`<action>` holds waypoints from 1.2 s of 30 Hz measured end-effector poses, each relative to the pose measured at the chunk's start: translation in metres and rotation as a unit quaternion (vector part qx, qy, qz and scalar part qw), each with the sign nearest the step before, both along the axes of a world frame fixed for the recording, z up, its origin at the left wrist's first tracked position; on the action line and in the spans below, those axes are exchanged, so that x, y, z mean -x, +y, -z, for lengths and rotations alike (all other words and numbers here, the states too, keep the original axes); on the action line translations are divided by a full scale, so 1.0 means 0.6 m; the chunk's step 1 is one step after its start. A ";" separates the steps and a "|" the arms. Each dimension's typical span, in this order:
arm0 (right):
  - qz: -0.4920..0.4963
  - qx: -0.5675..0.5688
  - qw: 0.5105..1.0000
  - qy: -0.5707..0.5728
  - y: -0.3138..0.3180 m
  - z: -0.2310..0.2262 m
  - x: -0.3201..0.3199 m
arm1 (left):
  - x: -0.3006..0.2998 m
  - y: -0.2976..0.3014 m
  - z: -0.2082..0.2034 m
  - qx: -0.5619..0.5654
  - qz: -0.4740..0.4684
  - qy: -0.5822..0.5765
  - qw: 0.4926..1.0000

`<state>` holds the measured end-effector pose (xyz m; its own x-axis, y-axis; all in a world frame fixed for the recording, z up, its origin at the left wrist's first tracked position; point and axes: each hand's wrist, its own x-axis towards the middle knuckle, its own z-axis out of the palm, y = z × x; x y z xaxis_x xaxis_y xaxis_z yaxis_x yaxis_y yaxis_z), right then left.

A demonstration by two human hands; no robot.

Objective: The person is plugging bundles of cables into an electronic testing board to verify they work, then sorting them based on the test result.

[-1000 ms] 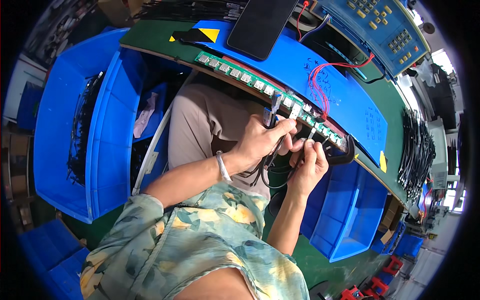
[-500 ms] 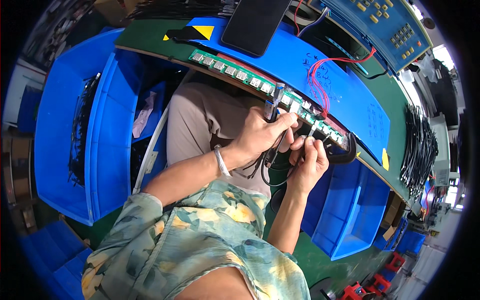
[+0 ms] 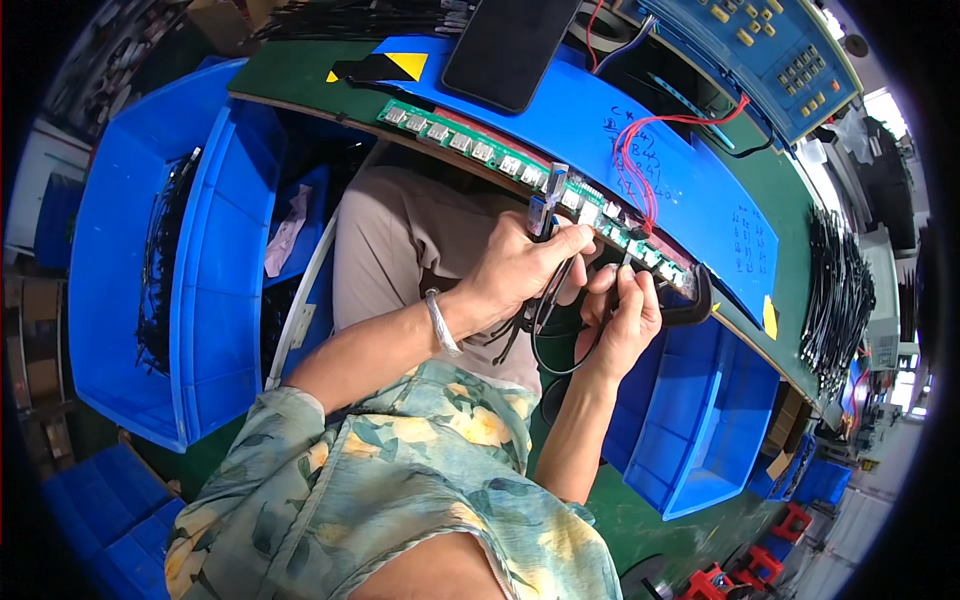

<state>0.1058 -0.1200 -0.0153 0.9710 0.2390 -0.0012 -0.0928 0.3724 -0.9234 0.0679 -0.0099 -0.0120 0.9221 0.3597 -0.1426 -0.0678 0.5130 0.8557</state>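
Note:
A long green circuit board (image 3: 455,137) with a row of silver sockets lies along the front edge of the bench. My left hand (image 3: 522,262) is closed around several black cables (image 3: 543,222), their silver plug ends pointing up over the board's middle. My right hand (image 3: 625,318) pinches a black cable's plug (image 3: 627,268) between thumb and fingers, right beside the sockets near the board's right end. Whether this plug sits in a socket is too small to tell. The black cable loops (image 3: 562,370) below and between both hands.
Red wires (image 3: 640,125) run from the board to a blue test panel (image 3: 790,70). A black phone (image 3: 510,50) rests on a blue sheet (image 3: 690,180). More black cables (image 3: 838,300) lie at right. Blue bins (image 3: 225,280) stand on both sides of my legs.
My right hand has shifted slightly right, and less of the plug shows past its fingertips. My left hand stays nearly in place with its cables.

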 end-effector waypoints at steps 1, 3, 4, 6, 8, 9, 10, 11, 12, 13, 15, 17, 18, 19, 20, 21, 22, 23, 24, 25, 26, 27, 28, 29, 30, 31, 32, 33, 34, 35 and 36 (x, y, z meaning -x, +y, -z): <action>0.005 -0.005 1.000 0.007 0.001 -0.001 0.001 | -0.001 0.001 0.002 -0.004 0.003 -0.005 1.000; 0.010 -0.011 1.000 0.014 0.002 -0.002 0.002 | -0.001 0.002 0.001 -0.009 0.004 -0.010 1.000; 0.009 -0.010 1.000 0.020 0.002 -0.003 0.001 | 0.000 0.003 -0.002 -0.006 0.005 -0.010 1.000; 0.007 -0.010 1.000 0.025 0.001 -0.003 0.000 | 0.001 0.003 -0.005 -0.003 0.006 -0.011 1.000; -0.002 -0.017 1.000 0.026 0.000 0.000 -0.002 | -0.001 0.003 -0.004 0.002 0.006 -0.006 1.000; -0.003 -0.018 1.000 0.025 -0.001 0.001 -0.002 | -0.001 0.002 -0.004 0.001 0.006 -0.007 1.000; -0.003 -0.017 0.999 0.028 -0.001 0.001 -0.003 | -0.001 0.002 -0.003 0.007 0.005 -0.009 1.000; -0.004 -0.016 0.999 0.030 -0.001 0.000 -0.002 | -0.002 0.001 -0.002 0.013 0.004 -0.011 1.000; -0.004 -0.017 0.999 0.029 -0.001 -0.001 -0.002 | -0.002 0.000 0.001 0.013 0.003 -0.012 1.000; -0.004 -0.018 0.999 0.029 -0.001 -0.002 -0.001 | -0.003 -0.002 0.003 0.008 0.000 -0.008 1.000; -0.005 -0.019 0.999 0.029 0.000 -0.003 0.001 | -0.001 -0.002 0.003 0.003 -0.005 -0.004 1.000; 0.005 -0.013 0.999 0.032 0.002 -0.007 0.001 | 0.002 0.000 -0.002 0.016 0.007 -0.011 1.000; 0.004 -0.013 0.999 0.032 0.003 -0.007 0.002 | 0.002 0.001 -0.002 0.016 0.006 -0.011 1.000; 0.005 -0.018 0.999 0.033 0.003 -0.007 0.002 | 0.002 0.000 -0.002 0.015 0.007 -0.007 1.000; 0.007 -0.022 0.999 0.033 0.003 -0.007 0.002 | 0.001 0.000 -0.001 0.013 0.008 -0.003 1.000; 0.007 -0.022 0.999 0.033 0.003 -0.005 0.001 | 0.001 0.000 -0.003 0.013 0.008 -0.003 1.000; 0.002 -0.030 0.999 0.030 0.002 -0.002 -0.001 | 0.000 0.000 -0.004 0.015 0.007 -0.002 1.000; -0.001 -0.037 0.999 0.027 0.001 0.001 -0.002 | 0.001 0.000 -0.005 0.016 0.008 0.000 1.000; 0.000 -0.037 0.999 0.027 0.000 0.002 -0.002 | 0.000 0.000 -0.003 0.016 0.010 0.000 1.000; -0.002 -0.033 0.999 0.025 -0.002 0.002 -0.002 | 0.000 0.001 0.000 0.003 0.009 0.008 1.000; -0.005 -0.030 0.999 0.023 -0.003 0.002 -0.004 | -0.003 0.001 0.001 -0.010 0.008 0.015 1.000; -0.003 -0.029 0.999 0.021 -0.003 0.000 -0.004 | -0.003 0.000 0.000 -0.009 0.010 0.013 1.000; 0.003 -0.023 0.999 0.030 -0.002 -0.003 -0.001 | -0.002 -0.001 -0.003 0.000 0.011 0.019 1.000; 0.007 -0.016 0.999 0.039 -0.001 -0.005 0.002 | 0.000 0.000 -0.005 0.009 0.011 0.025 1.000; 0.006 -0.015 0.999 0.033 0.001 -0.006 0.004 | 0.001 0.001 -0.006 0.010 0.013 0.024 1.000; 0.005 -0.005 1.000 0.030 0.002 -0.009 0.005 | 0.002 0.002 -0.007 0.005 0.014 0.018 1.000; 0.005 0.005 1.000 0.029 0.003 -0.010 0.005 | 0.002 0.004 -0.006 0.000 0.016 0.015 1.000; 0.007 0.006 0.999 0.030 0.002 -0.007 0.003 | 0.001 0.004 -0.004 -0.004 0.017 0.017 1.000; 0.001 0.019 1.000 0.019 0.001 -0.004 0.001 | 0.000 0.005 -0.004 -0.003 0.019 0.019 1.000; -0.006 0.031 0.999 0.007 0.000 -0.002 0.000 | 0.001 0.005 -0.006 -0.003 0.019 0.021 1.000; -0.005 0.032 0.999 0.008 0.001 -0.001 0.000 | 0.001 0.006 -0.007 -0.002 0.019 0.023 1.000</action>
<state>0.1059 -0.1197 -0.0145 0.9683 0.2476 -0.0330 -0.1119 0.3119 -0.9435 0.0675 -0.0066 -0.0080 0.9273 0.3260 -0.1839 -0.0089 0.5103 0.8600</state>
